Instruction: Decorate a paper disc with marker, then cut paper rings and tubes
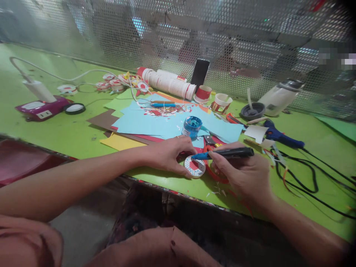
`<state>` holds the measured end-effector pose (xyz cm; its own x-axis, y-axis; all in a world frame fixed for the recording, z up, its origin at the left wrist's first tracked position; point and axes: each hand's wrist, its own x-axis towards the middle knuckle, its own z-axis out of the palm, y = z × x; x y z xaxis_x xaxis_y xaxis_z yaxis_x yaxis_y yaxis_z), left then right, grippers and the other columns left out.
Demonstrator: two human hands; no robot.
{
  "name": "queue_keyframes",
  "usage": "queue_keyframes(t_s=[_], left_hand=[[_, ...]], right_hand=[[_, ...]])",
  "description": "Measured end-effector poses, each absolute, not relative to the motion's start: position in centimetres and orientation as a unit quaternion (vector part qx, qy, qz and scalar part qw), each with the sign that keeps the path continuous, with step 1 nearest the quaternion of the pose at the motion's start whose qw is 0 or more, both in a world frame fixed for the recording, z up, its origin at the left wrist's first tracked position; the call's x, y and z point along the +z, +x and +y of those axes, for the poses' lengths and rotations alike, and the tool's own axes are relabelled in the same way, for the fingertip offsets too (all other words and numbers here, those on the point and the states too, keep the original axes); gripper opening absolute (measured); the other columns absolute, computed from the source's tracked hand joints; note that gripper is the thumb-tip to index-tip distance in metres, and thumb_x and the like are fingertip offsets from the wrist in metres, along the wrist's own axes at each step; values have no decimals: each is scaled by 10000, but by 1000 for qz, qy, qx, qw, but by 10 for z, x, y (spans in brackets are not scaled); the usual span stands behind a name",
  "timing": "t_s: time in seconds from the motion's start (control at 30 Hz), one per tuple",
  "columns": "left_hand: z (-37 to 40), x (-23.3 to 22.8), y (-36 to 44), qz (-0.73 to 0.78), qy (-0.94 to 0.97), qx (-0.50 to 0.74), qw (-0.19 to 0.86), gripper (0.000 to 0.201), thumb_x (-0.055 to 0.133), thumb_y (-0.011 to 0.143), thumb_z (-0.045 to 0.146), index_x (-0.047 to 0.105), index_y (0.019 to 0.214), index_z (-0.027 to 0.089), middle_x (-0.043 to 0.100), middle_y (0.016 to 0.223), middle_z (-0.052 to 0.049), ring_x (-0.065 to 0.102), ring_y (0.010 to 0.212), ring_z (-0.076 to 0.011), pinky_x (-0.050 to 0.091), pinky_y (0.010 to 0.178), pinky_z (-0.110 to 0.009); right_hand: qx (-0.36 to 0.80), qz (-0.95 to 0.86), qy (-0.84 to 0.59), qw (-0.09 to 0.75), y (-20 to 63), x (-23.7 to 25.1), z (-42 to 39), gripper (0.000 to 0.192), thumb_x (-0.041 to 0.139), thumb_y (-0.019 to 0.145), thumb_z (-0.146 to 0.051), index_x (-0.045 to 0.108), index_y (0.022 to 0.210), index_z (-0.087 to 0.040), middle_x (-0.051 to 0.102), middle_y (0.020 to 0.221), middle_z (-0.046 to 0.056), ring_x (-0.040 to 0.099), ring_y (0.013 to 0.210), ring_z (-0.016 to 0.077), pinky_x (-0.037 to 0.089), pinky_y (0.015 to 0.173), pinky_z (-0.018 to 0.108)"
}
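My left hand grips the rim of a small round white disc between thumb and fingers, near the table's front edge. The disc has a red shape in the middle and blue dots around it. In my right hand is a black marker with a blue-stained front end, its tip at the disc's upper edge. Just behind the disc stands an open jar of blue paint. Orange-handled scissors lie partly hidden beneath my right hand.
Light blue paper sheets cover the middle, with a blue pen on them. Behind lie stacked paper cups and a propped phone. A glue gun with black cable and a bottle stand right; a purple power socket sits left.
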<state>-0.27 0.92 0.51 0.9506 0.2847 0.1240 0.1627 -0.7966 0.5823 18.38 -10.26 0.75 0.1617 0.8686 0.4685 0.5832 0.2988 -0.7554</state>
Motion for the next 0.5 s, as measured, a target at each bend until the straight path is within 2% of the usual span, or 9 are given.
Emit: queue_keyframes(t_s=[0.23, 0.5], left_hand=[[9, 6, -2, 123, 942, 101, 296, 427, 698, 738, 437, 608, 1056, 166, 517, 931, -54, 464, 887, -194, 371, 738, -290], [9, 8, -2, 123, 941, 94, 299, 406, 691, 741, 433, 606, 1031, 163, 507, 919, -50, 452, 865, -187, 363, 727, -285]], right_hand=[[92, -667, -568, 474, 185, 8, -101, 118, 686, 791, -318, 668, 755, -208, 653, 623, -17, 570, 512, 110, 440, 452, 234], [88, -667, -564, 480, 184, 7, -100, 112, 697, 784, -313, 672, 758, -207, 661, 623, -22, 573, 509, 109, 440, 443, 225]])
